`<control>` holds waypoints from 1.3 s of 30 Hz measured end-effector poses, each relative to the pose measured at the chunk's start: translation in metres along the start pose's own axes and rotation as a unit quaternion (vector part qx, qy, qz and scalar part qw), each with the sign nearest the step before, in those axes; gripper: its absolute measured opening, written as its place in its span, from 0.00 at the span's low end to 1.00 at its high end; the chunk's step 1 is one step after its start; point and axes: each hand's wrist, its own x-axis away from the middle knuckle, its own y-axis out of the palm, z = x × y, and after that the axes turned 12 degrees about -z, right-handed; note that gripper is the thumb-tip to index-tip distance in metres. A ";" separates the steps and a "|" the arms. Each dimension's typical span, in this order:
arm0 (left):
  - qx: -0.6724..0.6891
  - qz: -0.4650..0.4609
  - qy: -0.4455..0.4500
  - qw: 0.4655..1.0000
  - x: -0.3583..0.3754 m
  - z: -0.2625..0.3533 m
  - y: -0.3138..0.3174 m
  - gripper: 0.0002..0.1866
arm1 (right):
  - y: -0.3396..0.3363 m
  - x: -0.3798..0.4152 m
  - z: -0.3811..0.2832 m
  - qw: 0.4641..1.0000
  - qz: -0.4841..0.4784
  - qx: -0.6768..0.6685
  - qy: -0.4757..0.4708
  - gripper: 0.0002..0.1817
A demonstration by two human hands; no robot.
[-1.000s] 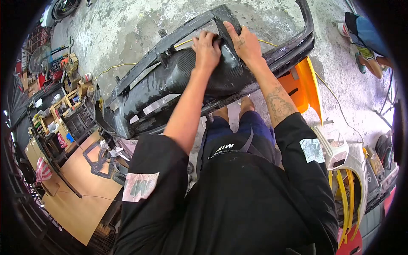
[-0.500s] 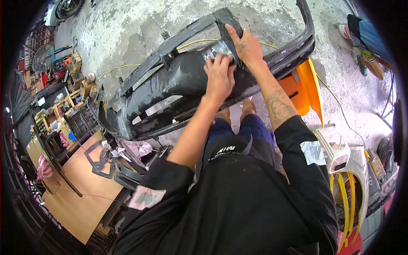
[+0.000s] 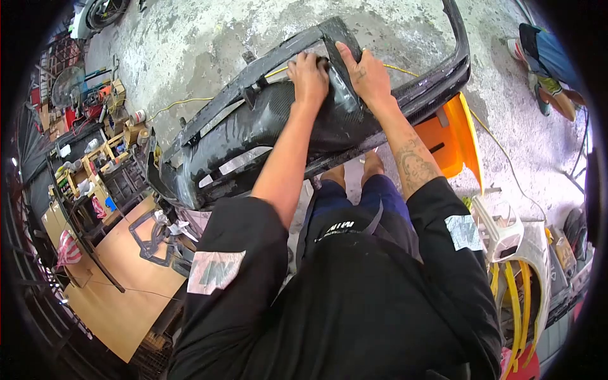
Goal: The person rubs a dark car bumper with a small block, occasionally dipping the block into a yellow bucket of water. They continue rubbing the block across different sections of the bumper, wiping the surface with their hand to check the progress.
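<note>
A black car bumper (image 3: 266, 117) with a carbon-weave pattern lies tilted across in front of me, its surface wet and scuffed with pale smears. My left hand (image 3: 308, 79) has its fingers curled at the upper edge of the bumper's middle panel. Something dark shows beside its thumb, too hidden to name. Around the upright strut right of centre, my right hand (image 3: 369, 75) is closed, thumb pointing up along it. A shiny wet patch lies on the panel between both hands.
An orange panel (image 3: 457, 142) stands under the bumper's right end. A yellow cord (image 3: 500, 130) crosses the concrete floor. Another person's legs (image 3: 557, 95) are at the upper right. Cluttered shelves (image 3: 88, 168) and a brown board (image 3: 126, 278) fill the left; a white fender (image 3: 538, 253) is at the right.
My left hand has moved up and left, from the whitish patch to the panel's upper edge. The patch looks less white and shinier. My right hand keeps its hold.
</note>
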 end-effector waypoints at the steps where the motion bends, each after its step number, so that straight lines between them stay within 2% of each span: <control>1: 0.011 0.020 0.001 1.000 0.015 0.017 -0.006 0.08 | -0.001 -0.003 -0.002 1.000 0.003 -0.001 -0.007 0.54; 2: 0.021 0.035 0.005 0.999 0.046 0.042 -0.012 0.08 | 0.000 -0.006 -0.003 1.000 0.008 -0.006 -0.009 0.54; 3: 0.035 0.008 0.014 0.999 0.071 0.061 -0.020 0.10 | 0.002 -0.010 0.000 1.000 0.004 -0.009 -0.013 0.55; 4: 0.049 0.010 0.030 0.998 0.079 0.062 -0.021 0.10 | 0.000 -0.009 0.000 1.000 0.002 -0.008 -0.010 0.55; 6: 0.034 -0.005 0.042 0.998 0.055 0.048 -0.024 0.09 | -0.001 -0.006 -0.002 1.000 0.004 -0.011 -0.008 0.55; 7: 0.011 0.002 0.009 1.000 0.032 0.033 -0.019 0.08 | 0.000 -0.008 0.000 1.000 -0.004 -0.007 -0.012 0.54; 8: 0.006 -0.015 0.012 1.000 0.007 0.003 -0.007 0.09 | 0.002 -0.006 0.001 1.000 -0.006 -0.010 -0.009 0.54; 10: -0.001 0.014 -0.013 1.000 0.011 0.012 -0.007 0.09 | 0.002 -0.010 0.003 1.000 0.015 -0.004 -0.016 0.54; 12: -0.005 0.045 0.015 0.999 0.057 0.046 -0.012 0.10 | 0.004 -0.011 0.003 1.000 0.014 -0.003 -0.016 0.54; 13: 0.050 -0.009 0.009 0.999 0.078 0.067 -0.027 0.09 | 0.004 -0.013 0.004 1.000 0.016 -0.003 -0.012 0.54; 16: 0.018 -0.007 0.013 1.000 0.049 0.046 -0.027 0.08 | -0.002 -0.007 -0.001 1.000 0.003 -0.010 -0.009 0.54; 17: 0.009 0.009 -0.024 1.000 0.023 0.028 -0.018 0.07 | -0.003 -0.006 -0.002 1.000 -0.003 -0.009 -0.009 0.55; 18: -0.018 0.000 -0.019 1.000 0.004 0.017 -0.023 0.08 | 0.000 -0.002 0.000 1.000 -0.005 -0.011 -0.005 0.55; 20: -0.023 0.056 -0.024 0.998 0.019 0.021 -0.013 0.08 | -0.002 -0.008 -0.002 1.000 0.009 -0.006 -0.014 0.55; 23: 0.019 0.031 0.002 0.999 0.067 0.046 -0.026 0.07 | -0.003 -0.010 -0.003 1.000 0.009 -0.006 -0.011 0.55; 26: -0.029 0.059 0.011 0.998 0.021 0.016 -0.010 0.08 | -0.005 -0.008 -0.005 1.000 0.003 -0.005 -0.012 0.54; 27: -0.044 0.041 0.010 0.998 0.005 0.010 -0.011 0.09 | -0.002 -0.005 -0.003 1.000 -0.002 -0.006 -0.006 0.54; 31: -0.022 0.071 0.044 0.996 0.054 0.021 -0.020 0.08 | -0.002 -0.010 -0.003 1.000 0.008 -0.002 -0.011 0.53; 35: -0.041 0.048 0.005 0.998 0.015 0.015 -0.014 0.07 | 0.002 -0.008 0.001 1.000 0.023 -0.007 -0.019 0.52; 37: -0.033 0.053 0.018 0.998 0.019 0.014 -0.014 0.06 | 0.008 -0.013 0.010 1.000 0.022 -0.008 -0.009 0.52; 39: -0.016 0.061 0.021 0.998 0.037 0.019 -0.021 0.06 | 0.014 -0.021 0.016 0.998 0.020 0.023 -0.049 0.52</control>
